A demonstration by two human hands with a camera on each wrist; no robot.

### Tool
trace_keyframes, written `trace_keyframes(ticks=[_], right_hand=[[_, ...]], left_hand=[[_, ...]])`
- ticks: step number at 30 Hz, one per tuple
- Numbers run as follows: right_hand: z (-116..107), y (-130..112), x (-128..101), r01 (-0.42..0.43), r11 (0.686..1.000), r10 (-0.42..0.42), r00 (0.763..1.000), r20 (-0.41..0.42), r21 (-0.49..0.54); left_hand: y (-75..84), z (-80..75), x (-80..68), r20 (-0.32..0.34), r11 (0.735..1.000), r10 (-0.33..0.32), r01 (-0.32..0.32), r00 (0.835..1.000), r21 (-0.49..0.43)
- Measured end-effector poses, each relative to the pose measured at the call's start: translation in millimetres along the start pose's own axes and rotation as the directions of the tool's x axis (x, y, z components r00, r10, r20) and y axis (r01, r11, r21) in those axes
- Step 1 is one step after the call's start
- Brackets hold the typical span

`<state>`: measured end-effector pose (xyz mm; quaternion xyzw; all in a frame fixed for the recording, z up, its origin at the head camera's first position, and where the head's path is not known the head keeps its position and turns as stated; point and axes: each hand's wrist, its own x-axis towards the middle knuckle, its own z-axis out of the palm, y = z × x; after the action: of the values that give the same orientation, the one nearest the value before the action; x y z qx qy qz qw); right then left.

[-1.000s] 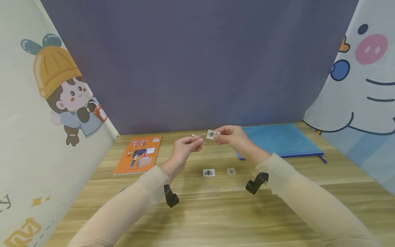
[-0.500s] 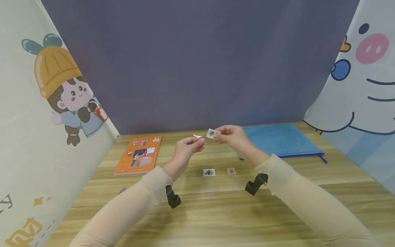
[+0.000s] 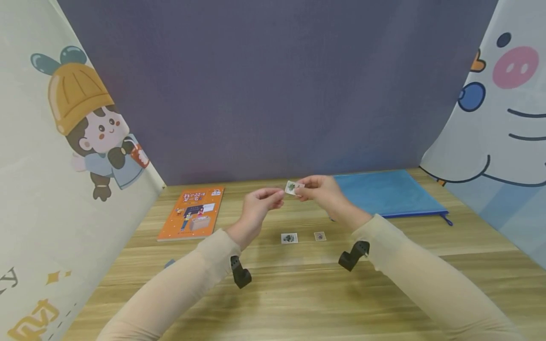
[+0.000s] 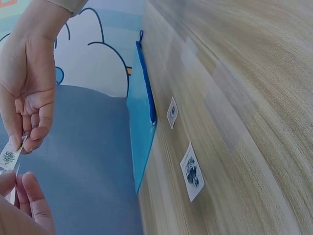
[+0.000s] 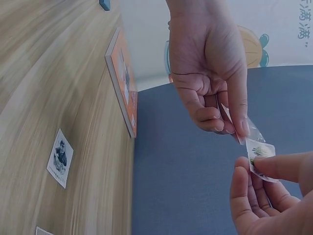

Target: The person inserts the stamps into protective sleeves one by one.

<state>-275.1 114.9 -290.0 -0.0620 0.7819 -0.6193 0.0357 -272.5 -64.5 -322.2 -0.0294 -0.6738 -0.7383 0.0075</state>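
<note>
Both hands are raised above the wooden table (image 3: 298,293), close together. The right hand (image 3: 321,190) pinches a small picture sticker (image 3: 291,187) between thumb and fingers. The left hand (image 3: 258,204) pinches a clear film (image 5: 243,128) that meets the sticker's left edge. Two more stickers (image 3: 289,238) lie on the table below, nearer to the person.

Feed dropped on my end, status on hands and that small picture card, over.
Left hand pinches clear sleeve. Right hand pinches small picture card, edge at sleeve. Two more cards lie on table below; nothing between hands.
</note>
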Motion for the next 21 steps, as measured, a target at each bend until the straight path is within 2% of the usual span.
trace_keyframes(ticks=[9, 21], right_hand=[[2.1, 2.9, 0.9, 0.009, 1.0, -0.009, 1.0, 0.013, 0.0], [6.1, 2.1, -2.4, 0.023, 1.0, -0.022, 1.0, -0.022, 0.016]], left_hand=[[-2.0, -0.1, -0.2, -0.013, 1.0, 0.016, -0.016, 1.0, 0.001], [-2.0, 1.8, -0.4, -0.013, 0.999, 0.033, -0.033, 0.999, 0.003]])
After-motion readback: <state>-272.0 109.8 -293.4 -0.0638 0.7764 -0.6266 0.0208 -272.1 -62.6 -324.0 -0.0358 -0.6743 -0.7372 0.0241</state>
